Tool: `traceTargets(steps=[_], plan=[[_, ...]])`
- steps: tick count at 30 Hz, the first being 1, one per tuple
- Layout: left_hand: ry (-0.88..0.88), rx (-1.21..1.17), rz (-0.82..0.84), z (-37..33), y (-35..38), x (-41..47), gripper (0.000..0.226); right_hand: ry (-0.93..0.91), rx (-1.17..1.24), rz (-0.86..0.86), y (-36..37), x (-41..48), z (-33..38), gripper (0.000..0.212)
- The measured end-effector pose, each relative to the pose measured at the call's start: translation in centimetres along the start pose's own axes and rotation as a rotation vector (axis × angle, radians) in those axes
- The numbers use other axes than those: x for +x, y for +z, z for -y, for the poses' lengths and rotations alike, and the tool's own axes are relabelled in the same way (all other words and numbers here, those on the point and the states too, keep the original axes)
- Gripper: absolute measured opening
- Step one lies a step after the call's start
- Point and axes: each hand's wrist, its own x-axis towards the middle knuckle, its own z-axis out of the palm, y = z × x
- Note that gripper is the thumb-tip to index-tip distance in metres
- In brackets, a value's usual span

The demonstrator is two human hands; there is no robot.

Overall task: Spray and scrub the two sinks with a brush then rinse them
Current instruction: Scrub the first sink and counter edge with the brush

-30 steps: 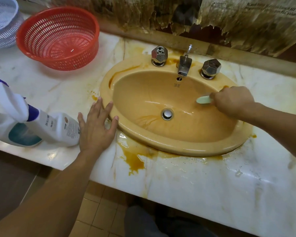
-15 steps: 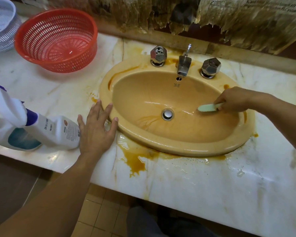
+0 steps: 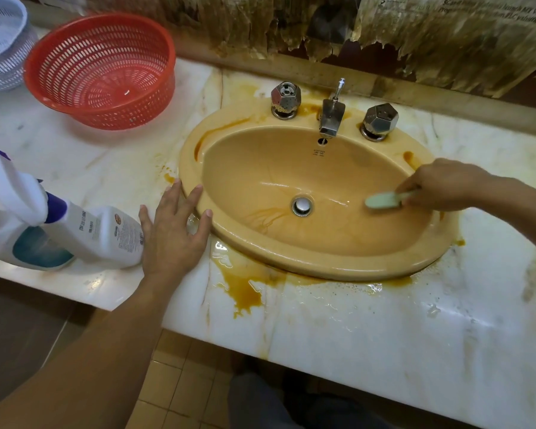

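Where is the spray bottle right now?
In the head view, the spray bottle lies at the left of the marble counter, its base beside the left hand, which rests flat next to the sink.

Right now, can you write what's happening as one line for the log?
step: scrub | right hand: holds brush in sink bowl | left hand: flat on counter | spray bottle: on counter beside left hand

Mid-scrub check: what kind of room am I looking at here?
Most likely a worn washroom or bathroom vanity: an oval ochre sink sunk into a stained marble counter, a chrome spout between two faceted tap knobs, and tattered paper peeling off the wall behind.
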Motion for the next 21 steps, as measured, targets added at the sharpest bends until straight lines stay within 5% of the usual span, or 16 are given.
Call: traceTargets(steps=[2,5,9,13,17,21], plan=[[0.003,0.002,-0.001,0.0,0.0,0.0,0.057,0.003,0.001,0.032,-0.2,-0.6,-0.7,0.027],[0.006,-0.006,-0.002,-0.1,-0.1,-0.1,0.056,0.030,0.046,-0.155,-0.5,-1.2,-2.0,0.033],[0.004,-0.009,0.000,-0.1,-0.1,0.0,0.055,-0.033,0.121,0.160,-0.6,-3.1,-2.4,0.015],[-0.002,-0.013,0.000,-0.2,-0.2,-0.1,0.054,0.098,0.079,-0.131,0.3,-2.9,-2.5,0.030],[-0.006,-0.001,-0.004,-0.3,-0.2,0.0,0.053,0.073,0.025,0.001,1.2,-1.2,-0.5,0.036],[-0.004,-0.008,0.001,-0.2,-0.3,-0.1,0.055,0.041,-0.166,-0.384,0.6,1.7,3.0,0.043]])
